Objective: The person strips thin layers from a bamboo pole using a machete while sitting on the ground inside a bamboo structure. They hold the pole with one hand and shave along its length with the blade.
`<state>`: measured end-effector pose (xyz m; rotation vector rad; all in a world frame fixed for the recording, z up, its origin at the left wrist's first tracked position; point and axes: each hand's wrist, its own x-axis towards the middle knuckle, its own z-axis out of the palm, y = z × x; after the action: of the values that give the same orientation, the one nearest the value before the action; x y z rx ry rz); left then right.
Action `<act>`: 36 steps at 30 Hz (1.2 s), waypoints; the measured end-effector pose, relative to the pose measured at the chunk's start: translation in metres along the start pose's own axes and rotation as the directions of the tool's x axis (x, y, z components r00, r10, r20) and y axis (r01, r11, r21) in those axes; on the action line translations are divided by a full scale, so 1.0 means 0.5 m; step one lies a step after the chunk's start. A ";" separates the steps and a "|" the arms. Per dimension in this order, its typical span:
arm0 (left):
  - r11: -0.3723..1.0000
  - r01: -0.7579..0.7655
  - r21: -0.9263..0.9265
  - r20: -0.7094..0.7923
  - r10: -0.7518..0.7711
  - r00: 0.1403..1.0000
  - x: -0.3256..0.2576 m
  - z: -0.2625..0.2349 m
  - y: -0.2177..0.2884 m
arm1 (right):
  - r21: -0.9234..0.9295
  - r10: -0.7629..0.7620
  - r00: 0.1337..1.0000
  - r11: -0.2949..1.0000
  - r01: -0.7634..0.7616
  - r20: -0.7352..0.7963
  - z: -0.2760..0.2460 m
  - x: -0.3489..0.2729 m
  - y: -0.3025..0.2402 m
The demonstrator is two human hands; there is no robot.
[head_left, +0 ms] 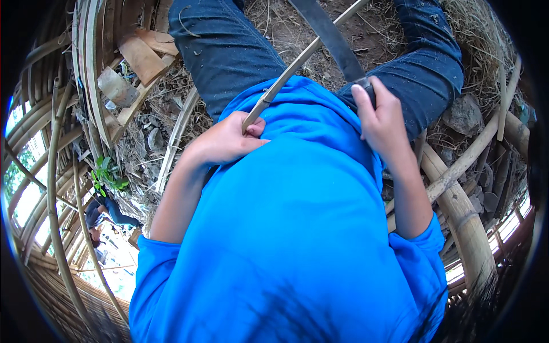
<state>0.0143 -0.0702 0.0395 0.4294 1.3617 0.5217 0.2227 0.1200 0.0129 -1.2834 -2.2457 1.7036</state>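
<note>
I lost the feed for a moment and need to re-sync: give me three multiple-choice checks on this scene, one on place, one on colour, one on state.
1. Where does the bamboo strip lie?
A) across the lap
B) on the ground
C) overhead

2. What colour is the shirt?
A) red
B) blue
C) white

3. What is the state of the left hand?
A) open, empty
B) out of view
C) closed in a grip on the strip

Answers:
1 A, it runs between the thighs.
2 B, bright blue cloth.
3 C, fingers wrap its near end; the right hand holds the dark blade.

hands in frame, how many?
2. Left hand grips the thin bamboo strip against the blue shirt; right hand holds the dark blade. A distant person's hands may be hidden.
</note>
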 end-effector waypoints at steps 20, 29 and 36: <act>0.997 0.007 -0.070 0.037 -0.005 0.999 0.008 -0.004 0.004 | 0.101 0.139 0.990 0.985 -0.142 0.036 0.010 0.007 -0.005; 0.999 0.011 -0.053 0.069 -0.007 0.998 0.012 -0.009 -0.008 | 0.065 0.041 0.973 0.996 -0.057 0.226 0.023 -0.043 -0.036; 0.998 -0.022 -0.059 0.073 0.026 0.997 0.015 -0.011 -0.012 | 0.133 -0.047 0.938 0.991 0.001 0.344 0.030 -0.042 -0.015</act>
<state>0.0106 -0.0707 0.0291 0.4145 1.2688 0.5588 0.2251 0.0949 0.0220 -0.9873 -2.2567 2.1748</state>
